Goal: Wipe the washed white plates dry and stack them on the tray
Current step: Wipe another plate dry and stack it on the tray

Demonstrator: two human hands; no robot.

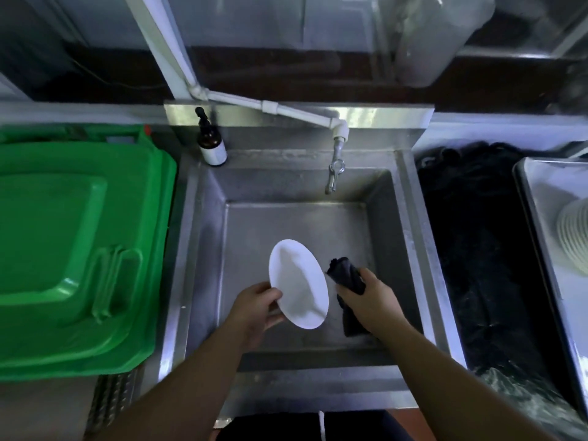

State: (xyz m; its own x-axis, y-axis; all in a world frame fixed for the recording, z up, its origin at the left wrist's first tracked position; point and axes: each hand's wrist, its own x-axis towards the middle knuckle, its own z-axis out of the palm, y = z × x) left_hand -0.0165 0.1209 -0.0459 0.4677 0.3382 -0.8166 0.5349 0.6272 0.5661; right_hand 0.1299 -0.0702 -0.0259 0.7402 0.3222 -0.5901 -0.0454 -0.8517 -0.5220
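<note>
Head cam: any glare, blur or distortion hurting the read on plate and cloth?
Head view: wide-angle bending toward the edges; glare on the sink rim; plate bright but sharp-edged; dark cloth lacks fold detail; plate stack soft, cut off at right.

No text can be read; the white label on the brown pump bottle (211, 144) shows blank

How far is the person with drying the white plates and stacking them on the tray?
Done: a stack of white plates already stands on the tray at the right edge. In hand: over the sink, the left hand holds one white plate, tilted, and the right hand grips a dark cloth beside it, not clearly touching. Left: wipe this plate and add it to the stack. No other unwiped plates are visible.
</note>
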